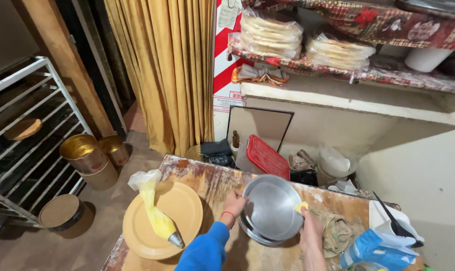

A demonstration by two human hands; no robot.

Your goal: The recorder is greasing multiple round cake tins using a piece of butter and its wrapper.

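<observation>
On a worn wooden table I tilt a round metal pan up on its edge, over a second pan beneath it. My left hand, in a blue sleeve, grips the pan's left rim. My right hand holds the right rim, with a small yellow piece pinched at its fingertips. To the left, a filled yellow piping bag with a metal tip lies on a round tan board.
A metal rack and metal tins stand at left on the floor. A yellow curtain hangs behind. Bagged flat rounds fill the shelf. A red-lidded box, a crumpled cloth and a blue bag crowd the table's right.
</observation>
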